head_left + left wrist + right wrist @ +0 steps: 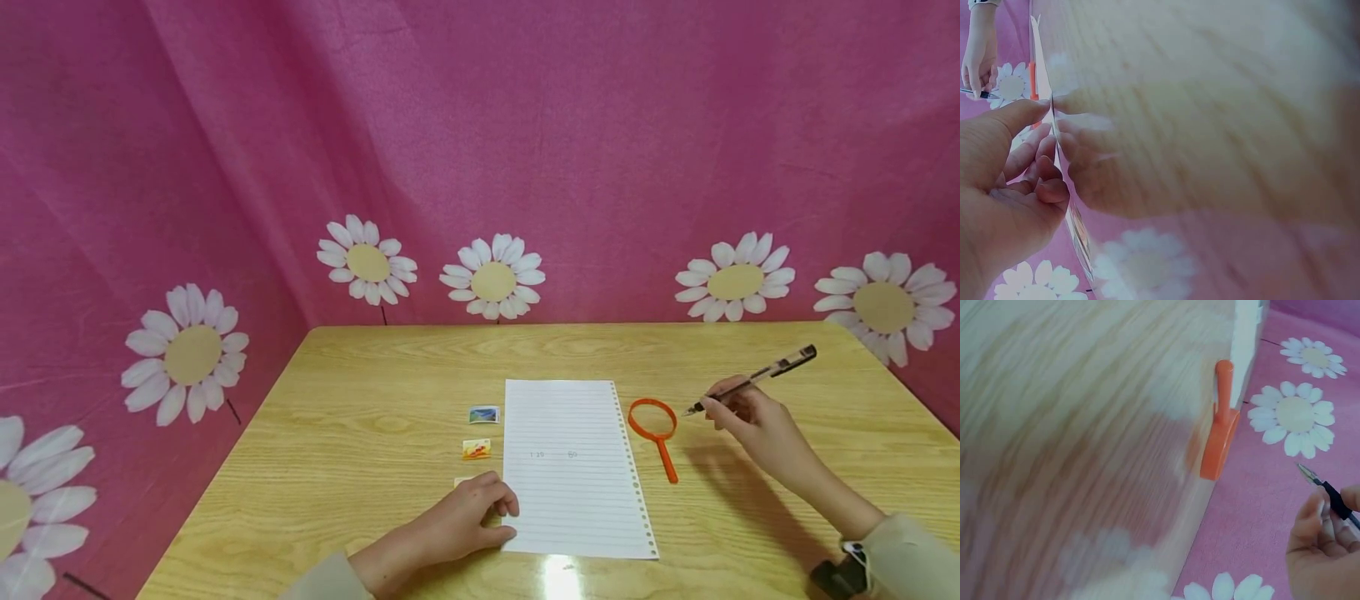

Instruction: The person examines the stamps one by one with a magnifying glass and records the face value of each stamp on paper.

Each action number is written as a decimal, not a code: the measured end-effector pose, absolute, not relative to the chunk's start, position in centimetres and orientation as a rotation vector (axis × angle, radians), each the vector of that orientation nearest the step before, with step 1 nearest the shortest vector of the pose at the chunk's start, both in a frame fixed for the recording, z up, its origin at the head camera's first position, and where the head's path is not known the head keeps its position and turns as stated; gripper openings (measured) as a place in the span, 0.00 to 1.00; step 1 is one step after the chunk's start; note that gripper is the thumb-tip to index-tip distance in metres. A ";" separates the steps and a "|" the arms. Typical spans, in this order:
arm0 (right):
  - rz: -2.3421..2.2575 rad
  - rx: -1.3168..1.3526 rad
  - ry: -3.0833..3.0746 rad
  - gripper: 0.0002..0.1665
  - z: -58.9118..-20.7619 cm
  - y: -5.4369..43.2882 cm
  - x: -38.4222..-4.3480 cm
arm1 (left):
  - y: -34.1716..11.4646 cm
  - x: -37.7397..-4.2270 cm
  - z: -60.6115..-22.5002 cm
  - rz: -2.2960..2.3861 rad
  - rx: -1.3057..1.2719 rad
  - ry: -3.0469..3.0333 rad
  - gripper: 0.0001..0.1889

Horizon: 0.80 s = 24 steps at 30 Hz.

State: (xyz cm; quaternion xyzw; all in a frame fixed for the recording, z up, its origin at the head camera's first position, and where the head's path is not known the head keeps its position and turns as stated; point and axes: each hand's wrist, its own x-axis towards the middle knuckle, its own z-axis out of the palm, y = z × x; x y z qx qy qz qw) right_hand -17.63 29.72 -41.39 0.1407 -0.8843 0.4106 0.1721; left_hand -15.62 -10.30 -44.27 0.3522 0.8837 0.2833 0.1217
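My right hand [761, 421] pinches a black-gripped pen [783, 364] above the table, its tip pointing left toward an orange magnifying glass [666, 458]. In the right wrist view the pen's bare metal tip [1305, 471] shows beyond the fingers. My left hand [468, 517] rests at the lower left edge of a lined sheet of paper [570, 517], fingers loosely bent, thumb and fingertips at the paper's edge. Two small handwritten numbers stand mid-page. Left of the sheet lie a blue-green stamp [484, 415] and a yellow-orange stamp [476, 449]; a third pale piece [462, 481] is mostly hidden behind the left hand.
The wooden table [360, 400] has its far edge against a pink curtain [480, 125] printed with white daisies. The magnifying glass lies between the sheet's punched right edge and the right hand. A dark band [840, 577] sits on the right wrist.
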 end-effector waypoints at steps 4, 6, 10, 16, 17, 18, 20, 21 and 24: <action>1.396 0.284 -2.559 0.09 -41.0 29.5 -17.6 | -10.3 -15.6 -44.3 0.827 1.029 2.578 0.08; 1.543 0.212 -2.569 0.07 -40.9 29.4 -17.7 | -10.3 -15.6 -44.3 0.827 1.028 2.577 0.08; 1.824 0.098 -2.529 0.03 -41.0 28.8 -17.6 | -10.3 -15.6 -44.3 0.827 1.027 2.575 0.08; 1.828 0.029 -2.618 0.05 -41.4 27.4 -17.5 | -10.4 -15.6 -44.3 0.828 1.018 2.575 0.08; 1.828 0.016 -2.635 0.05 -41.6 27.2 -17.5 | -10.4 -15.6 -44.2 0.824 1.019 2.579 0.08; 1.843 0.005 -2.642 0.05 -41.7 26.9 -17.5 | -10.4 -15.6 -44.2 0.822 1.021 2.582 0.08; 1.881 -0.010 -2.657 0.06 -41.9 26.5 -17.5 | -10.4 -15.6 -44.2 0.819 1.026 2.586 0.08; 1.914 -0.007 -2.653 0.05 -42.0 26.3 -17.5 | -10.4 -15.6 -44.2 0.818 1.029 2.587 0.08; 1.958 -0.002 -2.645 0.03 -42.1 25.8 -17.5 | -10.4 -15.6 -44.2 0.817 1.028 2.583 0.08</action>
